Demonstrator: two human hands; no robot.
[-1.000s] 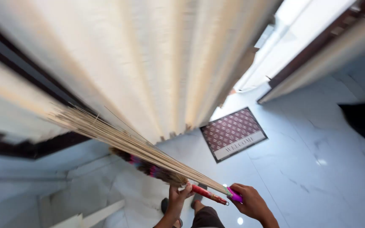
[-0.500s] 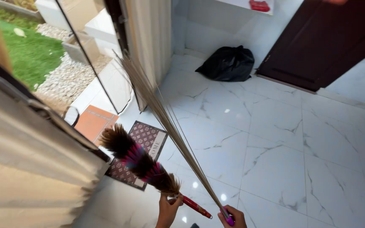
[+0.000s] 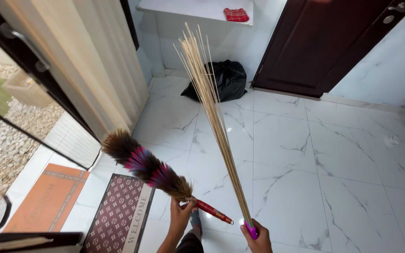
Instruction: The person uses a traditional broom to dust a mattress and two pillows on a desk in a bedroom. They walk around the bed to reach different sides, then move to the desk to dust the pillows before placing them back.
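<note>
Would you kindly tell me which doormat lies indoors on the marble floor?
The maroon patterned doormat; the plain orange doormat lies outside the glass door.

Both hands [image 3: 182,216] [image 3: 258,235] fisted, raised fwd

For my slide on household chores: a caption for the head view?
Left hand holds a feather duster, right hand a stick broom, above a marble floor.
</note>
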